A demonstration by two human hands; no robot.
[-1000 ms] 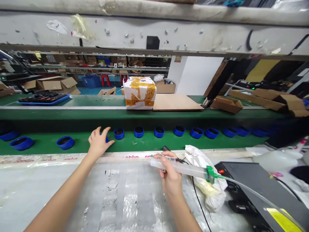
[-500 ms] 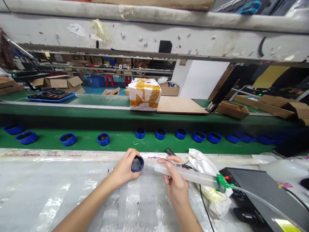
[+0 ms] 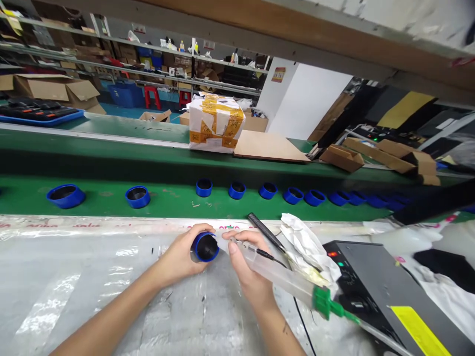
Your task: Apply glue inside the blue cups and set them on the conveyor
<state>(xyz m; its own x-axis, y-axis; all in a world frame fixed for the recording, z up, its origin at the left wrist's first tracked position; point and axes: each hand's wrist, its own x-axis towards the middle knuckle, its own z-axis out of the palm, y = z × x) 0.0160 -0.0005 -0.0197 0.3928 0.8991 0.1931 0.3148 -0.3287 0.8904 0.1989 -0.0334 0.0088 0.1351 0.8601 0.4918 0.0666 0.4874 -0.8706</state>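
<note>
Blue cap (image 3: 205,247): gripped by left hand (image 3: 180,258), fingers closed round it, over the bench (image 3: 74,277).
Clear syringe (image 3: 289,282): clasped in right hand (image 3: 249,279), fingers closed, tip at the cap's 3 o'clock.

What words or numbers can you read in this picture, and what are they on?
Nothing reads clearly.
Red print on the plastic sheet: too blurred.
Print on the taped box: too small.
Sign on the white pillar: too small.
</note>
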